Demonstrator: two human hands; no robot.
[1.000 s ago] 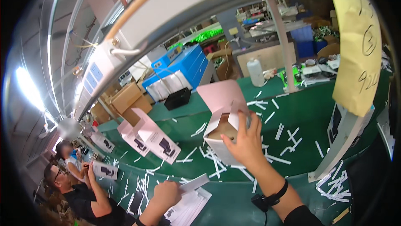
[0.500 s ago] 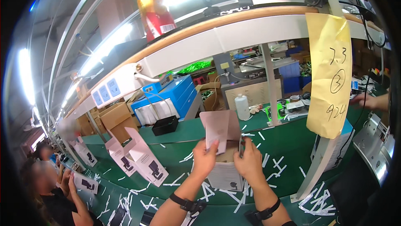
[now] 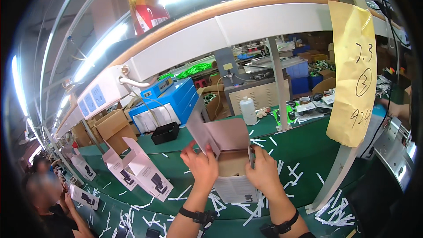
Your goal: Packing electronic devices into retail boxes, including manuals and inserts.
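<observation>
Green bench [image 3: 310, 147], space beside open box [image 3: 234, 188], hands [image 3: 202, 166] [image 3: 263, 170] at edges

In the head view, both hands held an open white box [image 3: 236, 189] over the green surface [image 3: 308, 145]. The left hand [image 3: 200, 165] had its grip on the flap at ten o'clock of the opening, the right hand [image 3: 263, 171] its grip on the edge at three; brown cardboard [image 3: 232, 163] showed inside. Outward from the box, a black tray [image 3: 165, 133] lay at ten o'clock, a white bottle [image 3: 249, 112] stood at twelve, and two printed cartons [image 3: 152, 180] stood open at nine.
</observation>
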